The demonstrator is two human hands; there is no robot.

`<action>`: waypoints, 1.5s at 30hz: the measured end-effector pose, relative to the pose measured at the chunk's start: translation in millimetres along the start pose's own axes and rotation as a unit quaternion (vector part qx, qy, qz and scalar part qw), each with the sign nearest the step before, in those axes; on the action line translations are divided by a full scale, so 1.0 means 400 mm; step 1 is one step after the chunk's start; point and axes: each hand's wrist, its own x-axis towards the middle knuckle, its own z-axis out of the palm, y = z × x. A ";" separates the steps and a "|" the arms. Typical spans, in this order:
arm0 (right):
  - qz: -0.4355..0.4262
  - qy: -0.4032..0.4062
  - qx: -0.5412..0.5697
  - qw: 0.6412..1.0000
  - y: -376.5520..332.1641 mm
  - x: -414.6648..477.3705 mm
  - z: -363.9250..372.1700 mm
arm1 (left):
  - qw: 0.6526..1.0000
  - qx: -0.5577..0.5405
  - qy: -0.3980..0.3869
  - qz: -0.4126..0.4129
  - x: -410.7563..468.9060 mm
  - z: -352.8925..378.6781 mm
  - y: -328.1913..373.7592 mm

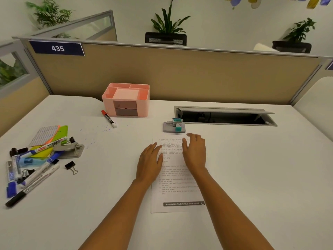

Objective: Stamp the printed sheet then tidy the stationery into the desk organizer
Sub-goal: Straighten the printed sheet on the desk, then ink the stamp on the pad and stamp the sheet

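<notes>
Desk no. "435" [57, 48], white digits on a blue plate atop the tan partition [180, 74]. Both your hands lie spread and holding nothing on the printed sheet [175, 186]. Your left hand [150, 163] is flat at the sheet's left edge, and your right hand [195, 152] has its fingers loosely fanned over the top-right text. The sheet's body text is too small to read. The dark banner [182, 204] below your wrists reads "CLICK HERE TO INSTALL NODIA APP".

Just beyond your right fingertips is a grey stamp pad [168, 127] with a teal stamp [178, 126] on it. Far left of your left hand is a stationery pile incl. a marker labelled "WHITEBOARD" [51, 144], a grey punch [72, 147] and a black binder clip [71, 166].

The white desk [252, 168] has an open cable hatch [225, 116] ahead-right of your right hand. Potted plants [167, 22] stand behind the partition.

The pink desk organizer [142, 103] is ahead-left of your left hand, with a pale block in its centre compartment and 2 grey drawers in front. A red-capped marker [109, 121] lies beside it.
</notes>
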 end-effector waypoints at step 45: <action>-0.045 0.107 0.088 0.989 -0.061 0.241 0.123 | 0.998 -0.063 -0.022 0.003 0.315 0.049 -0.022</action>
